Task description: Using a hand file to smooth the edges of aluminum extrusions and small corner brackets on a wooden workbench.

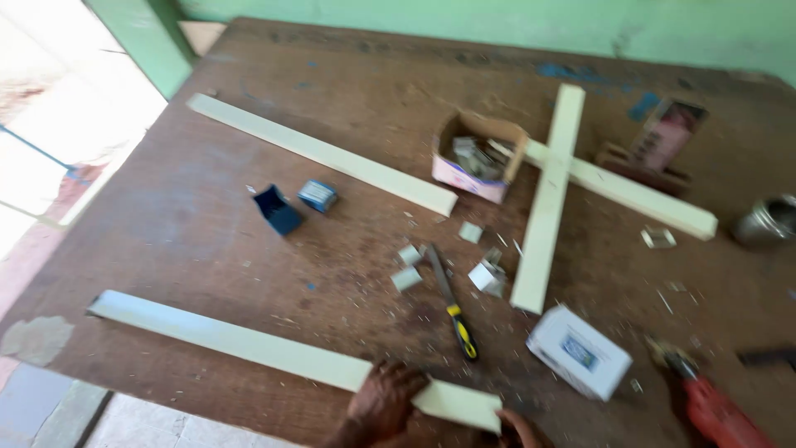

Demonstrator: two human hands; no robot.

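Pressing palm-down with fingers spread, the left hand (385,400) lies flat on the near wooden strip (249,348), a long pale slat that runs from the left part of the brown worktable (166,224) to the bottom edge of the view. The right hand (518,430) shows only in part at the bottom edge, touching the right end of the same strip; whether its fingers grip or merely rest there cannot be told. Just beyond the hands lies a file with a yellow-and-black handle (452,303), its handle end pointing toward the person, with small pale wood offcuts (485,276) scattered beside it amid sawdust. To the right of the file stands a small white box (579,351), and further right, at the corner of the view, a red power drill (713,408). A second pale strip (319,152) lies diagonally across the middle of the table, well apart from the near one, and two more strips lie crossed (554,178) toward the far right. Between these stands an open cardboard box of small metal pieces (477,158). A dark blue box (276,209) and its blue inner tray (317,195) lie left of centre, a metal cup (767,220) at the right edge.
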